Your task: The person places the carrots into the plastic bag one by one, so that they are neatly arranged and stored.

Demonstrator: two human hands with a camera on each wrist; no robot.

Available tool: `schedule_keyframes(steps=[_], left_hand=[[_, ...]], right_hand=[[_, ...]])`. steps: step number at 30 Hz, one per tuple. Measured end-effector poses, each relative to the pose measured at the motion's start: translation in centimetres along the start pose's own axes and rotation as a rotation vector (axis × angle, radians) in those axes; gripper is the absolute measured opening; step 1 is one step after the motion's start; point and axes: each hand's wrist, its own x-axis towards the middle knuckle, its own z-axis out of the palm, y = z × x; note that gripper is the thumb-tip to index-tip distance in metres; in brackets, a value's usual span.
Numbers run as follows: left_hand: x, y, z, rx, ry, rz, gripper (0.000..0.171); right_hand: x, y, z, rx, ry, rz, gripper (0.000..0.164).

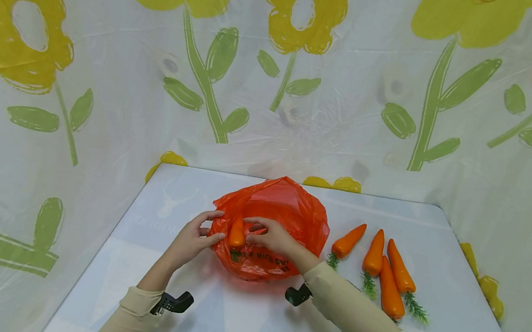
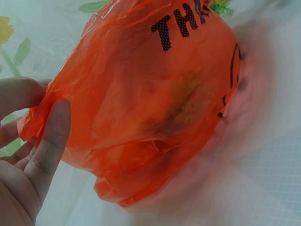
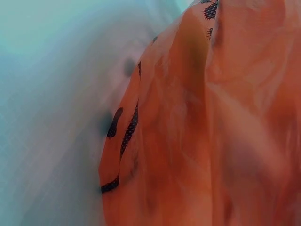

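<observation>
A thin red plastic bag (image 1: 286,203) with black lettering stands open on the table. My left hand (image 1: 192,237) pinches its left rim; the left wrist view shows thumb and fingers on the film of the bag (image 2: 108,108). An orange toy carrot (image 1: 237,232) lies at the left of the bag's mouth, its green leaves downward. My right hand (image 1: 270,236) reaches into the mouth from the right. Its thumb and fingers stand apart beside that carrot; whether they touch it is unclear. Red film of the bag (image 3: 188,141) fills much of the right wrist view, hiding the right hand there.
Several more carrots lie right of the bag, among them a near carrot (image 1: 348,241) and a far-right carrot (image 1: 401,267). The pale table (image 1: 250,316) backs onto a flower-printed curtain (image 1: 327,140). My right forearm crosses in front of the carrots.
</observation>
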Motion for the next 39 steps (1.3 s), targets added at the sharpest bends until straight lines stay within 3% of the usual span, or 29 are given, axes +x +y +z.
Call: schedule_keyframes(steps=[23, 39], left_hand=[[-0.1, 0.1, -0.1, -0.008, 0.002, 0.002, 0.057], [0.0, -0.1, -0.2, 0.005, 0.013, 0.000, 0.058]], right_hand=[[-2.6, -1.5, -1.7, 0.022, -0.023, -0.060, 0.046], [-4.3, -1.9, -2.9, -0.016, 0.007, -0.091, 0.042]])
